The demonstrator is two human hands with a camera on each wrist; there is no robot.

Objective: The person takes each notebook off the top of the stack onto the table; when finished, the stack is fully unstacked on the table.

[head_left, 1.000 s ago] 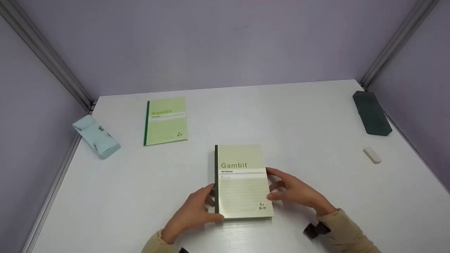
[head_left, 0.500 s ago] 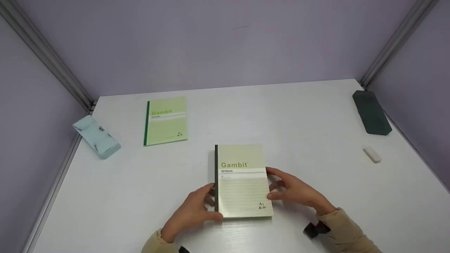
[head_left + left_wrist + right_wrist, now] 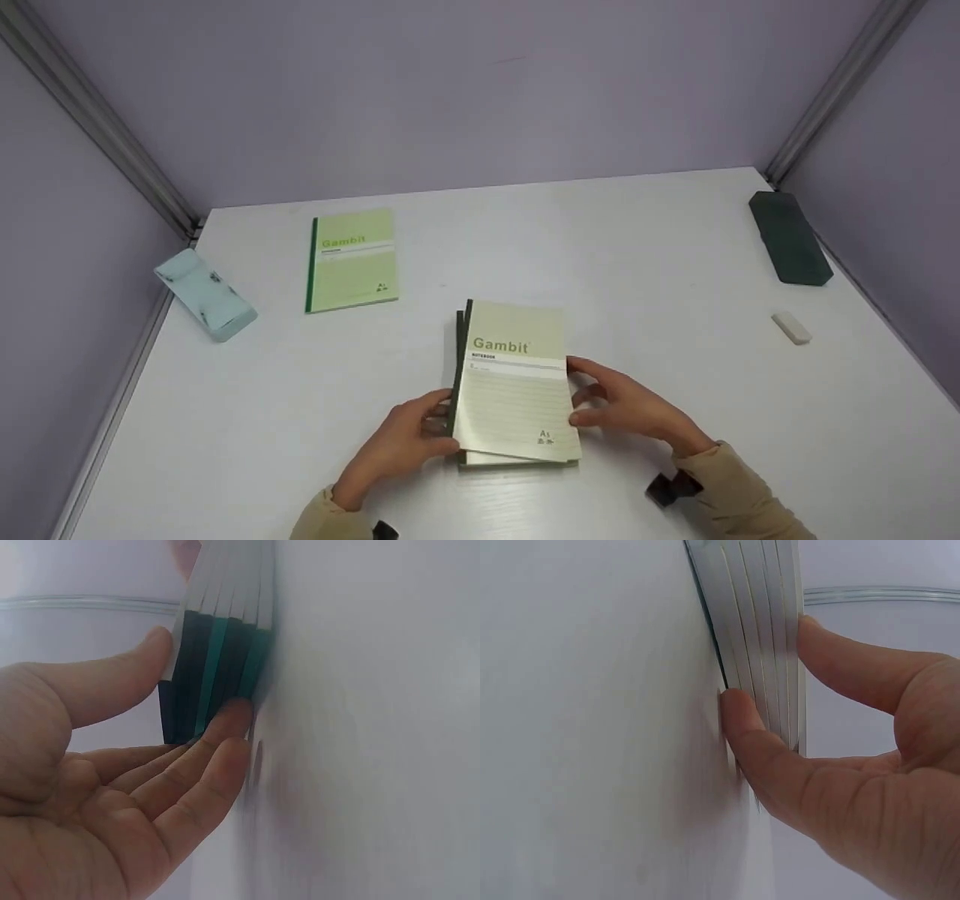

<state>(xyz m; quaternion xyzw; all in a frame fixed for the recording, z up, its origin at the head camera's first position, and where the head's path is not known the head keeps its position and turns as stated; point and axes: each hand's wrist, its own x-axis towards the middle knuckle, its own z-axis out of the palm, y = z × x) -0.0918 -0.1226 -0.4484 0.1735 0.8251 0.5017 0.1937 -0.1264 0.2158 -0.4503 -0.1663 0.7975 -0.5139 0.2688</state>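
Observation:
A stack of several notebooks lies near the front of the table. Its top notebook, pale green with a dark spine, sits turned askew over those below. My left hand grips the stack's spine side, thumb at the top notebook's lower left corner. In the left wrist view, the fingers rest against the dark and green spines. At the opposite edge my right hand holds the stack. The right wrist view shows its thumb at the top notebook's edge and a finger low against the page edges.
Another light green notebook lies at the back left of the white table. A pale blue case is at far left. On the right are a dark green case and a white eraser. Walls enclose the sides and back.
The top notebook has turned clockwise on the stack, its lower end shifting left and uncovering the one beneath. My left hand has moved slightly left; the right hand has stayed in place.

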